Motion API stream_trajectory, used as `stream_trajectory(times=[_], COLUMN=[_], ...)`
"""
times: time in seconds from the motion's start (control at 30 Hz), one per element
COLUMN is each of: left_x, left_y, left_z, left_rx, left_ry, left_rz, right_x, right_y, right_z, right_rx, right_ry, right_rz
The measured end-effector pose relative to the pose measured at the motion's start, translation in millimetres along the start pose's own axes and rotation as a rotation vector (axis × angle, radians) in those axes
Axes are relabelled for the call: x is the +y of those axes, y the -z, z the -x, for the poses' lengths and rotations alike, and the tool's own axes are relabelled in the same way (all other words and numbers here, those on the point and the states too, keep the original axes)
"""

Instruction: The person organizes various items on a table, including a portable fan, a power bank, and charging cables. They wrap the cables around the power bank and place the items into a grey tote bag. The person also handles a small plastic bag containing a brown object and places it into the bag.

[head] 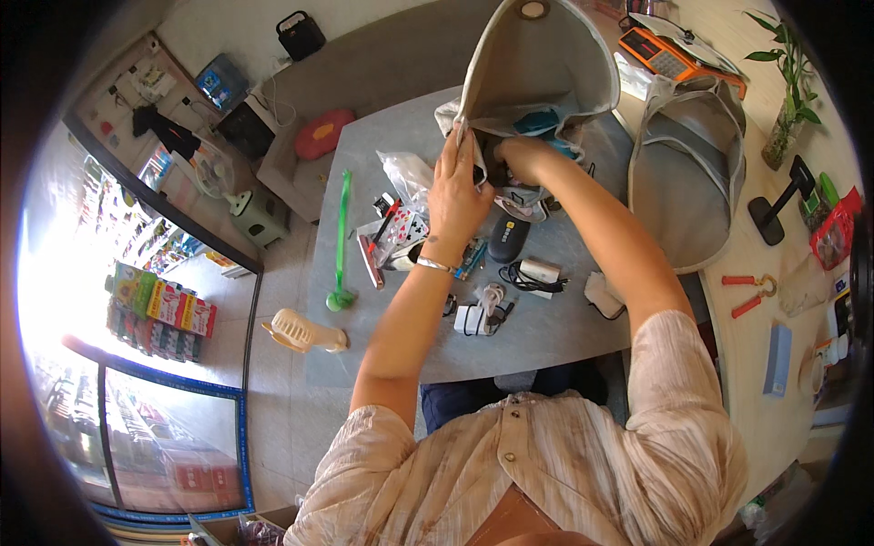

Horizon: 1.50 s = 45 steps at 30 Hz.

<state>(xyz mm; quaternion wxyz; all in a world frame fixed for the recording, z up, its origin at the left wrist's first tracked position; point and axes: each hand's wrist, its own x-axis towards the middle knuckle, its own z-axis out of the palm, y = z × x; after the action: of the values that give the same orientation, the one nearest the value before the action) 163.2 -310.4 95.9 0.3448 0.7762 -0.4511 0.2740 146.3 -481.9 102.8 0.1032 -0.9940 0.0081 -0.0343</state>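
At the far side of the grey table [410, 348], a beige fabric bag [526, 75] lies with its mouth towards me. My left hand [456, 184] grips its left rim. My right hand [527, 160] reaches into the opening; its fingers are partly hidden, so what they hold cannot be seen. Blue packaging [536, 123] shows inside the bag. Just below the opening lies a black zip case [509, 239]. Nearer me are a white charger with a wound cable [472, 319] and a white adapter with a black cord [539, 274]. Playing cards [408, 225] and a clear plastic bag [408, 177] lie left of my left hand.
A green strap-like item [343, 239] and a cream handheld fan [307, 331] lie at the table's left. A second open fabric bin [683, 191] stands right of my right arm. On the wooden counter are red-handled pliers [751, 293], a black stand [782, 198] and a potted plant [785, 116].
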Motion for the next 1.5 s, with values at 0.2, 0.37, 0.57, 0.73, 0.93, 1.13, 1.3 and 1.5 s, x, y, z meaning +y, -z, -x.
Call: stream_trajectory(times=[0.2,0.37,0.57,0.73,0.93,1.13,1.3,1.5], left_x=[1,-5,3,5,6,-13,-35,-20], left_y=[5,5,3,2,0,-12,-16,-5], left_z=[3,1,-2,0,-3,-34,-69,-37], left_rx=[-0.011,-0.006,0.017,0.007,0.008,-0.051,-0.113,0.177], left_ry=[0.025,0.02,0.006,-0.013,0.025,0.09,0.079,-0.069], left_rz=[-0.01,0.014,0.021,-0.006,0.023,0.008,-0.011,0.045], right_x=[19,24,6,6,6,-24,-32,-32], right_y=[-69,-49,38,79,40,-12,-32,-32], right_z=[-62,-46,64,144,207,232,251,264], right_rx=[0.203,0.508,0.793,0.821,0.389,0.0,0.121,0.352], right_ry=[-0.021,0.012,0.257,0.264,0.284,0.009,-0.04,-0.209], right_rz=[0.114,-0.458,-0.273,-1.257,-1.428,-0.917,-0.972,-1.366])
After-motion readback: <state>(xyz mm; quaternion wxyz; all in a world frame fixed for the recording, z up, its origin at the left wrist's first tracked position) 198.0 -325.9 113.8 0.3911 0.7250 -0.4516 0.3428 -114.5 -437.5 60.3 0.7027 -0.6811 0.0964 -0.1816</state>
